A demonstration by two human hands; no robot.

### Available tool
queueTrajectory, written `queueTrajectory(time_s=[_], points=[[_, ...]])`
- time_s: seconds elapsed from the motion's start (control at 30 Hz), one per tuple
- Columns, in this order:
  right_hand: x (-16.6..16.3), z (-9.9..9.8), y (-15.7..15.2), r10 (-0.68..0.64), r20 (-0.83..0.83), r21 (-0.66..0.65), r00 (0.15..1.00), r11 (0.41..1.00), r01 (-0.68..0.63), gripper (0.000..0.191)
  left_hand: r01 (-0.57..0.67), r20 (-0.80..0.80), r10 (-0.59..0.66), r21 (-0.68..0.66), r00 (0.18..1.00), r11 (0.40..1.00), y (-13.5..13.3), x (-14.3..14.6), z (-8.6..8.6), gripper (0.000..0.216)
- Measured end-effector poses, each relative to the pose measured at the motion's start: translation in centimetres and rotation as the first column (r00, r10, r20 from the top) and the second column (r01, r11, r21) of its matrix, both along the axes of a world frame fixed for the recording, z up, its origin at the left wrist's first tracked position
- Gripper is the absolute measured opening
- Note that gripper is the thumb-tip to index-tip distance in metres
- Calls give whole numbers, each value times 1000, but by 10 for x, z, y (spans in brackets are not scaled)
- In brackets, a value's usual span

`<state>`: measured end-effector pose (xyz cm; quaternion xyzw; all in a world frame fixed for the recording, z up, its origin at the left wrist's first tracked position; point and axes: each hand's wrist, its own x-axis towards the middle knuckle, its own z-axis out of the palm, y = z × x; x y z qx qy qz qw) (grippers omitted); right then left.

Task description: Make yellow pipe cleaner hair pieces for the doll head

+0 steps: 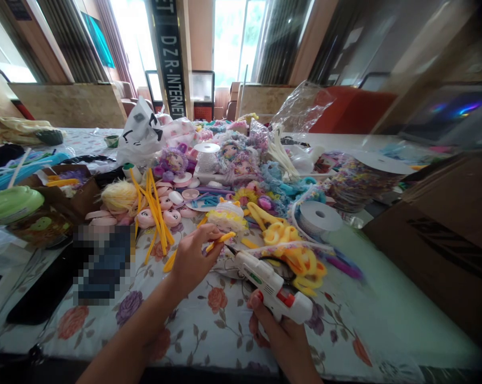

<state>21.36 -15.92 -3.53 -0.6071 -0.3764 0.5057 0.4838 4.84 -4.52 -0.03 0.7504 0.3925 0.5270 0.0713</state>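
Observation:
My left hand (pixel 195 253) pinches a short piece of yellow-orange pipe cleaner (pixel 227 236) between thumb and fingers. In my right hand (pixel 279 330) is a white glue gun (pixel 268 282) with a red trigger, its dark nozzle pointing up and left. The nozzle tip is close by the pipe cleaner; whether they touch I cannot tell. Just behind sits a yellow frilly piece with a white top (pixel 226 213). To the right lies a heap of fuzzy yellow strip (pixel 289 245). Long orange pipe cleaners (pixel 155 213) lie left of my left hand, across several doll heads (pixel 171 217).
A ribbon spool (pixel 319 217) stands right of centre, near a large cardboard box (pixel 436 250). Farther back are a bigger spool (pixel 371 176), doll parts and a white plastic bag (pixel 139 133). At left are a green-lidded jar (pixel 21 213) and a black slab-like object (pixel 45 282).

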Motion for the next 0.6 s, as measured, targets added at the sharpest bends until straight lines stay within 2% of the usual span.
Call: queueTrajectory(time_s=[0.6], points=[[-2, 4, 0, -13, 1, -14, 1000, 1000, 13, 44, -5, 9, 6, -51, 1000, 999, -3, 1, 2, 24]])
